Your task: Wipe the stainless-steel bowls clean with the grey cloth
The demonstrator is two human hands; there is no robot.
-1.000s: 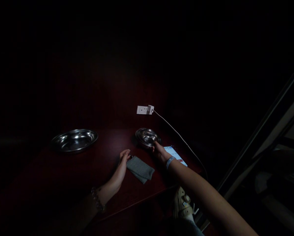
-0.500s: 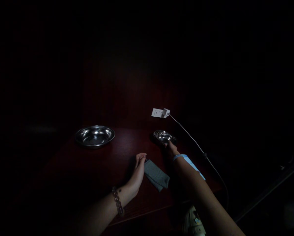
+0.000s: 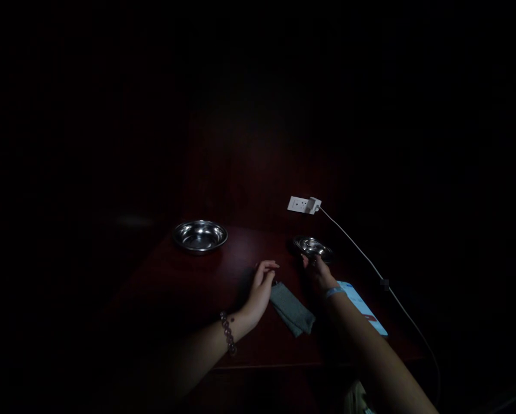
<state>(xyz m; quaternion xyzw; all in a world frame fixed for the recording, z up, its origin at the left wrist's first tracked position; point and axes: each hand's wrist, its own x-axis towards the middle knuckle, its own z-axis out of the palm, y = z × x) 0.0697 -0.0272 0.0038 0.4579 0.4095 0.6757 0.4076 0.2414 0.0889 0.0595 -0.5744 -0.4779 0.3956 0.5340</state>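
My right hand (image 3: 318, 272) reaches forward and grips the near rim of a small steel bowl (image 3: 313, 248) on the dark red table (image 3: 188, 287). My left hand (image 3: 262, 284) rests on its edge on the table, fingers stretched out, just left of a folded grey cloth (image 3: 292, 309) and touching its corner. A bead bracelet sits on my left wrist and a light blue band on my right wrist.
A larger steel dish (image 3: 201, 235) stands at the table's far left. A lit phone (image 3: 363, 307) lies at the right, partly under my forearm. A white wall socket (image 3: 304, 204) holds a charger whose white cable (image 3: 370, 261) runs down right. The surroundings are very dark.
The view has swung left, so everything sits further right in frame. My right hand keeps its hold on the small bowl's rim; my left hand stays beside the cloth.
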